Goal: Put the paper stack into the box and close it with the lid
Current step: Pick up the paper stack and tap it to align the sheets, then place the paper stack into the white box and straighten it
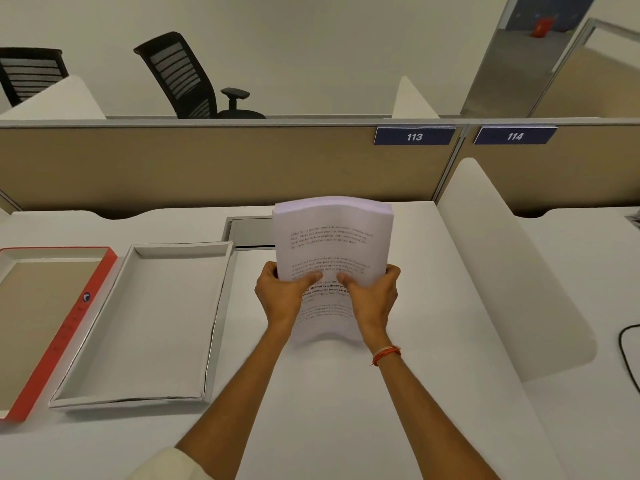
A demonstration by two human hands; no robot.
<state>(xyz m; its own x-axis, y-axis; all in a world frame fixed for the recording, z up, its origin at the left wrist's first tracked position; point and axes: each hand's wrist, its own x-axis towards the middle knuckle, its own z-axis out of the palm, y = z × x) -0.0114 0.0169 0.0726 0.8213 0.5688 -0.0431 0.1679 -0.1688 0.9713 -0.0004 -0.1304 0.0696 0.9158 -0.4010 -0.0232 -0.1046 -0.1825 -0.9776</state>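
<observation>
A thick stack of printed white paper (332, 237) stands upright on its lower edge on the white desk, slightly bowed. My left hand (282, 292) grips its left side and my right hand (372, 294) grips its right side, thumbs pressed on the front page. To the left lies an open, empty white box (221, 306), its inside facing up. Further left, at the desk's left edge, lies the red-rimmed lid (79, 306) with its brown inside facing up.
A beige partition (207, 164) with signs 113 and 114 closes the back of the desk. A white curved divider (502, 271) stands to the right. A grey cable hatch (249, 230) sits behind the box. A black cable (627, 355) lies far right.
</observation>
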